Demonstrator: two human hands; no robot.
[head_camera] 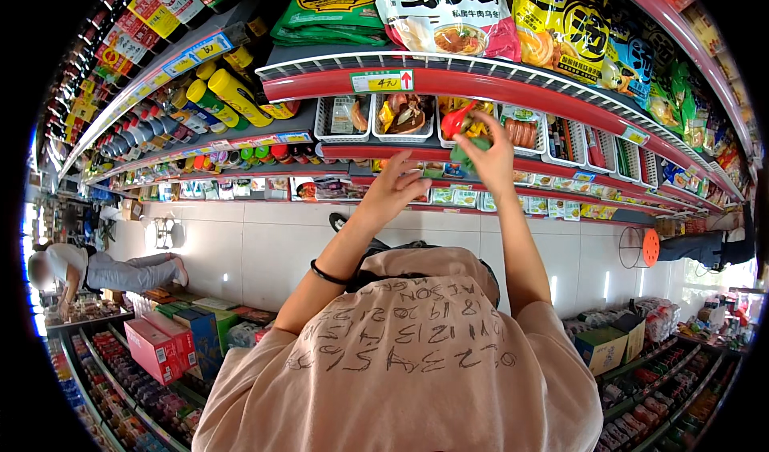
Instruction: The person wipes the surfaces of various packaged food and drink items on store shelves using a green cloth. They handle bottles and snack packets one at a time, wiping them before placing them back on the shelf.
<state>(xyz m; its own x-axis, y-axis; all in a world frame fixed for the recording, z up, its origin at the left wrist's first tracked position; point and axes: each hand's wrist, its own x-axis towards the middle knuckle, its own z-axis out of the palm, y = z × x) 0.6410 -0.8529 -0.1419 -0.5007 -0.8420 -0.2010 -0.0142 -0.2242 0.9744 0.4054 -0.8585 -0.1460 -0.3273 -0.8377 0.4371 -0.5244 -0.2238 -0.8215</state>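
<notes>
My right hand (494,155) is at the front of a white plastic basket on the shelf, gripping a small green packet (466,156). A small red packet (456,122) shows at its fingertips, over yellow packets in that basket; whether the hand holds the red one too, I cannot tell. My left hand (393,188) hovers before the red shelf edge, fingers apart and nothing in them. Left of the yellow packets stands a white basket of mixed packets (406,116). Another basket (342,137) holds a few packs, and packed sausages (520,132) lie to the right.
Above, a white wire rail (420,58) fronts bagged noodles (444,16). Bottles (240,97) fill the left shelves. Behind me are stacked cartons (161,347) and a round orange-red stool (650,246). One person (132,269) bends at the far left; another's dark trousers (691,249) show at right.
</notes>
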